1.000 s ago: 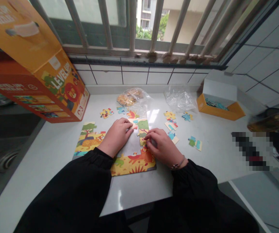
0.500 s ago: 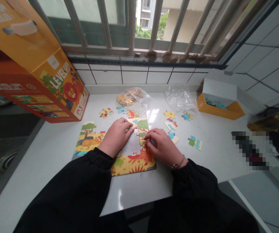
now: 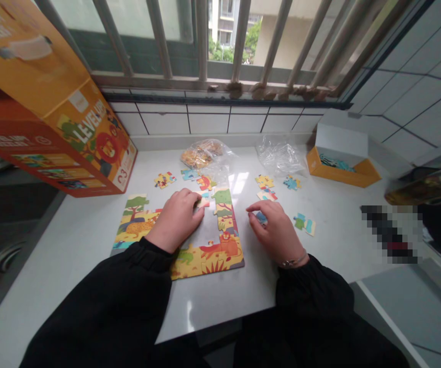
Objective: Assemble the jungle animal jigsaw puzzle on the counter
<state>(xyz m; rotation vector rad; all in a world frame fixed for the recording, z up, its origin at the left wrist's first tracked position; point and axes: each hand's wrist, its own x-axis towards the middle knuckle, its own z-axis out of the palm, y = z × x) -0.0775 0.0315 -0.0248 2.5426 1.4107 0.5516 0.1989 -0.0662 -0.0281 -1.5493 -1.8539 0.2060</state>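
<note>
Just right of the orange box (image 3: 90, 138), the left hand (image 3: 177, 219) lies flat on the half-built puzzle (image 3: 208, 255), fingers close together, pinning a small piece (image 3: 204, 202) but gripping nothing. The right hand (image 3: 276, 231) has left the puzzle's right column, now joined up, and curls over a loose blue piece (image 3: 260, 217) on the counter (image 3: 220, 301); I cannot tell whether its fingers grip it

We are looking at a white counter (image 3: 70, 255) carrying a half-built puzzle (image 3: 212, 255) near its front edge. Loose pieces (image 3: 304, 224) are lying behind and right of it, plastic bags (image 3: 279, 156) are sitting along the back edge, a big orange box (image 3: 70, 128) is standing at the left edge, and a small open box (image 3: 343, 163) is resting in the back right corner.
</note>
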